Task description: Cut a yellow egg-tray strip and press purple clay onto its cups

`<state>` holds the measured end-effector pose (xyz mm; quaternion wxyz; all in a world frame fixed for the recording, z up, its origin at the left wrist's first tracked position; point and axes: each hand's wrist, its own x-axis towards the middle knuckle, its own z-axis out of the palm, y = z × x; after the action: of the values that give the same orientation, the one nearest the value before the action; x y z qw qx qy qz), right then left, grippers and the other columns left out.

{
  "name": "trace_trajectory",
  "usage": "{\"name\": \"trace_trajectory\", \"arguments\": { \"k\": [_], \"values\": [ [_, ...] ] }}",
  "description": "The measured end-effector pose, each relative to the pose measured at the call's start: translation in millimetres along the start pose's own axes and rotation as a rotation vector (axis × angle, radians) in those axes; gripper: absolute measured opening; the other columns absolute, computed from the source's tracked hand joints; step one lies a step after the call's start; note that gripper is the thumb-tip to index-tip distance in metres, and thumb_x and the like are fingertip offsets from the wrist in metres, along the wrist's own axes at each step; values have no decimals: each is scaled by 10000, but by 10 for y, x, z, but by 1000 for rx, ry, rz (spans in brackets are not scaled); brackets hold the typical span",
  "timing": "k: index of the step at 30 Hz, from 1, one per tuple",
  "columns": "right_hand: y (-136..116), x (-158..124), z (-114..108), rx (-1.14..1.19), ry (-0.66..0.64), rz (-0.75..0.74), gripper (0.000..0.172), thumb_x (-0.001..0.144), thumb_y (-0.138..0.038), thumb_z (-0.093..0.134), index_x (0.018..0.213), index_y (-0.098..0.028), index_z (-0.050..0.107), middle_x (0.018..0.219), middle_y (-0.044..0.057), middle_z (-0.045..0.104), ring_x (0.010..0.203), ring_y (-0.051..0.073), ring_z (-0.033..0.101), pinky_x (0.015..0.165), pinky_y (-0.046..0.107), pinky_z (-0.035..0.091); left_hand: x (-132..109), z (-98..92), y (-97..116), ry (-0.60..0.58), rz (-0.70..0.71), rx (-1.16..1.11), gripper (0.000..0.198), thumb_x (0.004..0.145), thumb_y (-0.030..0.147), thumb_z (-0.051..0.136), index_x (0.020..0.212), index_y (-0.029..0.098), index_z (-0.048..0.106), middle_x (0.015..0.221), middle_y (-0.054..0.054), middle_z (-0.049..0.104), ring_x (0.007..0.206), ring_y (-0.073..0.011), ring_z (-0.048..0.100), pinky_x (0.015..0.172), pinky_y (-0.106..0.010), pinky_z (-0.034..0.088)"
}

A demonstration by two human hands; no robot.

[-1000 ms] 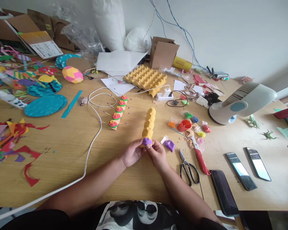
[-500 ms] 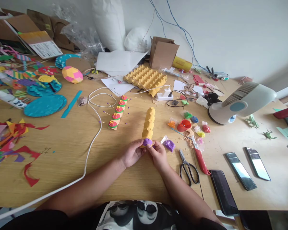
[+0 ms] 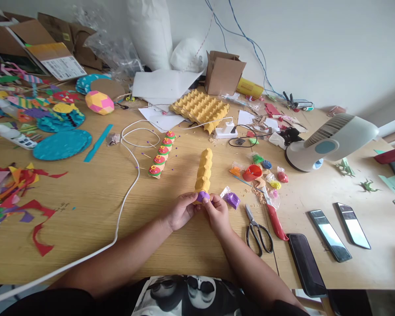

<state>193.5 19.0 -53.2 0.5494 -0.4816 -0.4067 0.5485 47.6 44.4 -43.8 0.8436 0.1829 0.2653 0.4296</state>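
A yellow strip of egg-carton cups (image 3: 204, 172) lies lengthwise on the wooden table (image 3: 85, 219), its near end between my hands. My left hand (image 3: 181, 211) and my right hand (image 3: 217, 213) both pinch a lump of purple clay (image 3: 202, 196) pressed onto that near end. Thumbs and fingertips are closed around the clay. A bag of purple clay (image 3: 232, 199) lies just right of my right hand. A finished strip with red, green and yellow clay caps (image 3: 161, 153) lies to the left of the yellow strip.
Scissors (image 3: 258, 230), a red-handled knife (image 3: 274, 215) and three phones (image 3: 329, 235) lie to the right. A white fan (image 3: 332, 140) stands at far right. A white cable (image 3: 125, 193) crosses the table. Paper scraps (image 3: 16, 193), an egg tray (image 3: 200, 107) and boxes crowd the back.
My fingers have closed further over the purple clay, covering more of it. Hands and strip stay in the same place.
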Motion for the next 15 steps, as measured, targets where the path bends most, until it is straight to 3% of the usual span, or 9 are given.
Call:
{"name": "trace_trajectory", "arguments": {
  "k": [8,15],
  "values": [
    [-43,9,7,80,-98,41,277,852,-493,726,848,-228,646,771,1,632,724,160,548,713,289,452,14,-6,-13,53,9,-80,215,786,289,815,928,129,792,953,-68,732,799,-126,598,705,-231,462],
    [-84,-19,-36,-307,9,-80,344,835,-494,738,700,-191,646,616,-7,571,578,119,401,548,257,312,-13,19,-4,-12,2,15,214,817,327,787,885,125,791,909,-80,713,819,-143,585,740,-241,460]
  ]
}}
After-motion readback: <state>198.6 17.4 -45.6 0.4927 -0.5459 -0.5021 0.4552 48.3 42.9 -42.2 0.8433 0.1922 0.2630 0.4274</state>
